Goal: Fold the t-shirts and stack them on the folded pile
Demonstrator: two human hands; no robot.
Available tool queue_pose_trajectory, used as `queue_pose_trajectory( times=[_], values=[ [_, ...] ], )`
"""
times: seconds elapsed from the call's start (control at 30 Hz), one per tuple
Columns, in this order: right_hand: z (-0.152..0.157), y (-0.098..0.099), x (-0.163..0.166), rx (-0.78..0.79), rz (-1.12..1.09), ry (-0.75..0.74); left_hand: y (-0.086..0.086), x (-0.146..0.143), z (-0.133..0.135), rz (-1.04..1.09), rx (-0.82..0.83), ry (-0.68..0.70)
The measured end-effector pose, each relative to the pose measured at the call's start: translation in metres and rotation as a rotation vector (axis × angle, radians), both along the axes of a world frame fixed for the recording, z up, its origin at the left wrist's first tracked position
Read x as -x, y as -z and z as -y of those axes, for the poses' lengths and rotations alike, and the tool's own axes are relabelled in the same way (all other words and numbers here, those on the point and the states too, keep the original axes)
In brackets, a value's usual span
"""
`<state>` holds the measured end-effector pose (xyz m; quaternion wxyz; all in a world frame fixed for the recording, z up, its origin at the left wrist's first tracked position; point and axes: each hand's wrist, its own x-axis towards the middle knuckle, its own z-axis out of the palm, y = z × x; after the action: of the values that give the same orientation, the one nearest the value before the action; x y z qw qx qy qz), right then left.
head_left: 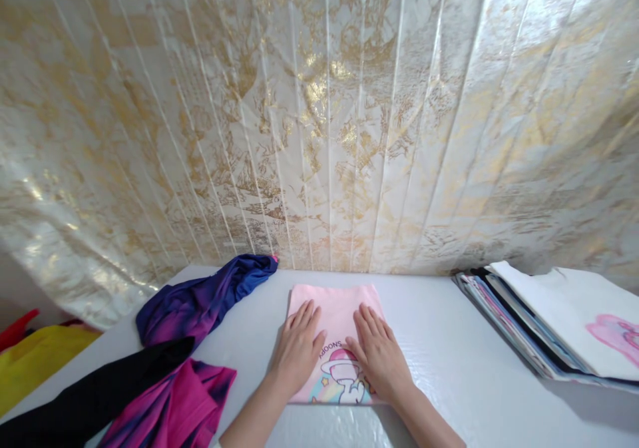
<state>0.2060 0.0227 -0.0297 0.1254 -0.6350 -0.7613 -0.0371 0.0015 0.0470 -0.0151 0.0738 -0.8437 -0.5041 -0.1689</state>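
Note:
A pink T-shirt (333, 315), folded into a neat rectangle, lies flat on the table in front of me. Its print shows a cartoon figure in a pink hat and the word SNOOPY. My left hand (299, 345) rests flat on the shirt's left side, fingers stretched out. On the right side my right hand (378, 351) lies flat too, with its fingers pointing away from me and its thumb beside the print. Neither hand grips the cloth.
Left on the white table (429, 315) lie a crumpled blue-purple garment (204, 298), a black one (110, 381) and a magenta one (174, 401). A stack of folded clothes (554, 321) stands at right. A yellow cloth (40, 355) is beyond the left edge. Gold-patterned sheeting (319, 135) hangs behind.

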Motion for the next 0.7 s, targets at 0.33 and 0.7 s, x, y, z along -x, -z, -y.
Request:
queue_pose_trajectory(
  times=[0.33,0.7],
  values=[
    [-0.006,0.022,-0.007,-0.134,-0.015,0.022,0.04,0.076,0.054,0.014,-0.168,-0.278],
    [0.013,-0.008,0.011,-0.109,-0.314,-0.036,0.015,0.039,0.091,0.186,0.094,-0.303]
  ],
)
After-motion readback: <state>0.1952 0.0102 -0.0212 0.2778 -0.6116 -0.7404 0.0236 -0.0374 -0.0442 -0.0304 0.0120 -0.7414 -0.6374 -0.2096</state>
